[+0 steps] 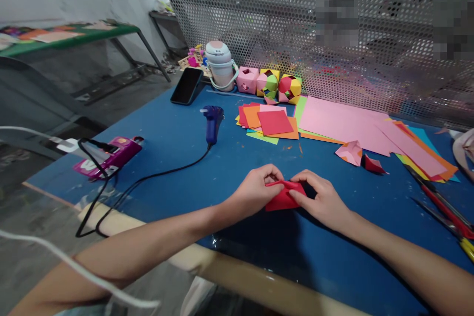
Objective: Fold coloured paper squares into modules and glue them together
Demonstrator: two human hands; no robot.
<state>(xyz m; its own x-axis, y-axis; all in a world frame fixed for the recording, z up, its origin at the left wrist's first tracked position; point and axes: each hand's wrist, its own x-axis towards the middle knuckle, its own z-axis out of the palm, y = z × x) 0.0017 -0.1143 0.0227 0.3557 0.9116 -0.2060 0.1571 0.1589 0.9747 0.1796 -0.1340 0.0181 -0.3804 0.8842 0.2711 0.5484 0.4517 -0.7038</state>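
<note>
No legible text or labels

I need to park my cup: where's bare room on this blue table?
Bare blue table between the phone, the glue gun and the pink box; also between the right hand and the tools. Crowded: the back edge, with paper cubes and coloured sheets.

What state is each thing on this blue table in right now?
Red folded paper: partly folded, pinched by left hand and right hand.
Black phone: screen dark.
Blue glue gun: lying down, cord attached.
White lidded bottle: upright, closed.
Pink paper cube: assembled, standing.
</note>
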